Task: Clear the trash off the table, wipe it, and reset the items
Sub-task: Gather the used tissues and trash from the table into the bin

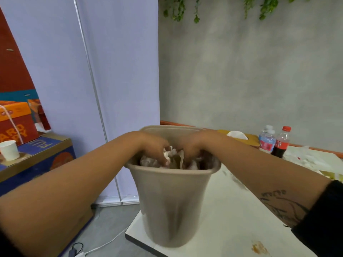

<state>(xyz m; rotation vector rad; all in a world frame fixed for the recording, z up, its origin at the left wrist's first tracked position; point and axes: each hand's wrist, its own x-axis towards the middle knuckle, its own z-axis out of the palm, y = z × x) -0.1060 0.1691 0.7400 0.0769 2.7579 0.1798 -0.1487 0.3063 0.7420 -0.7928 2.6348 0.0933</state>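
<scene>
A tall beige waste bin [172, 204] stands on the near left corner of the white table [232, 210]. Both my hands reach down into its mouth. My left hand [157, 147] has its fingers curled round crumpled white paper trash [168, 153] at the top of the bin. My right hand [191, 145] presses down on the brown and white trash [178, 160] beside it, fingertips hidden among the paper. A brown stain [259, 247] marks the table near its front edge.
At the table's far side stand a water bottle [267, 140] and a cola bottle [283, 141], with a tissue box [239, 136] behind and crumpled white wrappers [311, 158] at the right. Cardboard boxes [33, 154] with a paper cup [9, 150] sit to the left.
</scene>
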